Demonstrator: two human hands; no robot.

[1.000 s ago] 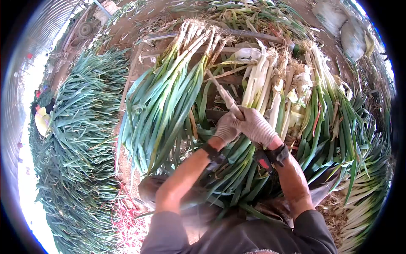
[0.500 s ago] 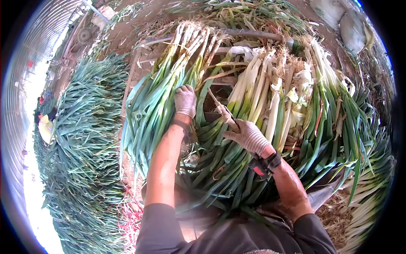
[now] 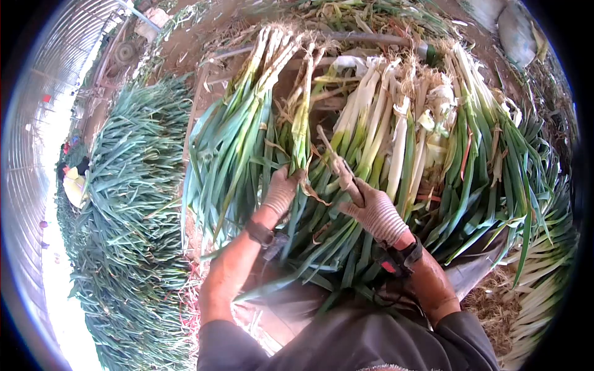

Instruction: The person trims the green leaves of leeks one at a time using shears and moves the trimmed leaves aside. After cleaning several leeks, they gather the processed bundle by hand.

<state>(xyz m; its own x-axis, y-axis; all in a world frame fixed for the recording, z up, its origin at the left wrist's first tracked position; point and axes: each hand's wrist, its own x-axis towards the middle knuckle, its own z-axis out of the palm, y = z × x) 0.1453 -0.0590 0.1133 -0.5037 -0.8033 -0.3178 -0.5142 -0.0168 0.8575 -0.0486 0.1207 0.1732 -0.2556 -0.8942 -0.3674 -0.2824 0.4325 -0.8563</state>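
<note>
My left hand (image 3: 283,190), in a striped glove, is closed round the green leaves of a small leek bunch (image 3: 301,117) whose roots point up and away from me. To its left lies a larger bunch of leeks (image 3: 247,105). My right hand (image 3: 374,213), gloved too, grips the wrapped handle of a thin tool (image 3: 337,162) that points up and to the left. Just beyond the tool, pale thick leeks (image 3: 365,111) lie side by side, with dry outer leaves and roots at their far ends. The fingertips of my left hand are partly hidden by leaves.
A long heap of green leeks (image 3: 136,229) runs down the left side. More leeks (image 3: 544,290) lie at the lower right. Behind the bunches is a wooden bar (image 3: 371,38), with sacks (image 3: 516,37) at the upper right. Part of a person (image 3: 75,185) shows at the far left.
My left hand has moved down and slightly right, from the larger bunch to the small bunch, which now stands apart from it. My right hand with the tool has shifted slightly right and down.
</note>
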